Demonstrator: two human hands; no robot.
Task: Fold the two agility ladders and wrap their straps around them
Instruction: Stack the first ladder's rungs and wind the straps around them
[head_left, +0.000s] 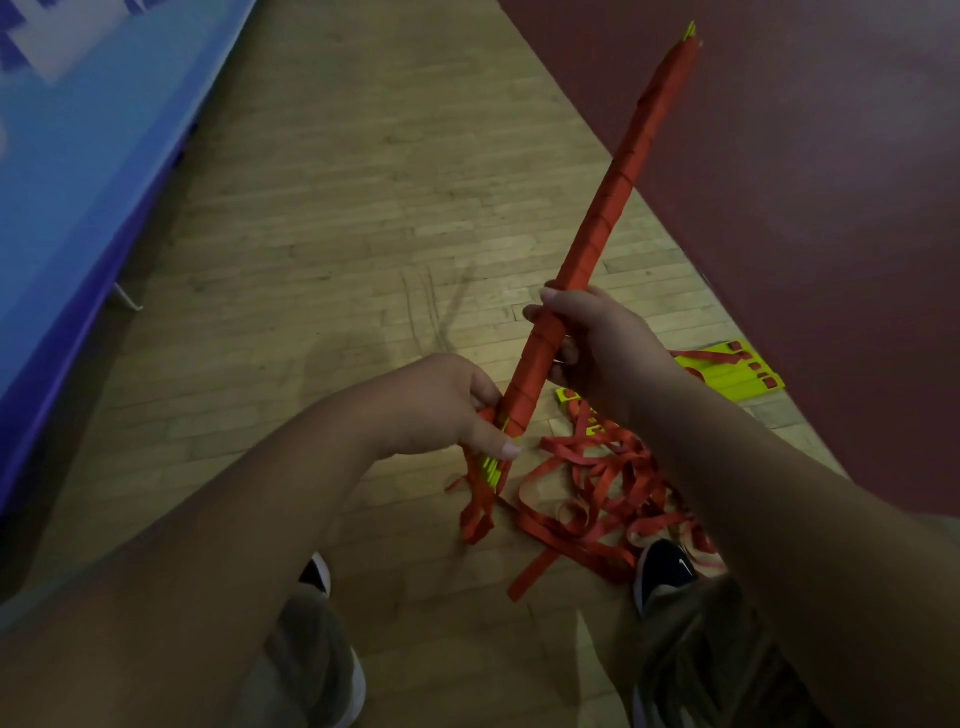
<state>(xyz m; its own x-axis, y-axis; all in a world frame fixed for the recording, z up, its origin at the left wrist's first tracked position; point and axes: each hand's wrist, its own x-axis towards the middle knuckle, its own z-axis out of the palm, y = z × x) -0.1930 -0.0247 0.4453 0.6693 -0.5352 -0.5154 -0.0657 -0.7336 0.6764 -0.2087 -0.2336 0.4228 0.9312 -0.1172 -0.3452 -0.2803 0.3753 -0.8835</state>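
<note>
**Both grips closed on the first ladder, its wrap nearly done**

The left grip (457, 410) is closed round the low end of the first ladder (608, 208). Its fingers curl behind the bundle and its thumb lies across the front, just where the yellow rung edges show bare. Below that grip the loose strap end (478, 514) hangs in a few red loops toward the wooden floor (337, 208).

The ladder itself is folded into one long stick. It is held off the floor and slants up and away to the right, bound in close red turns from its far tip down to the left grip. The right grip (597, 348) is closed round the stick a little higher up, fingers wrapped over the bound part, and steadies it.

To the right and below, the second ladder (727, 371) lies on the floor. Some of its yellow rungs are stacked flat, and its strap tangle (597, 499) is spread loose between them and the right shoe (665, 566).

My reading is that the step in hand is the end of the first wrap. Only the short bare stretch at the low end is left uncovered.

The next move calls for the right grip to hold the stick firm while the left carries the hanging strap round that bare end under tension. The tail must then be tucked or fastened so the turns do not slacken. How the strap end fastens I cannot tell. The second ladder is not yet folded or wrapped, so roughly half the task remains.
</note>
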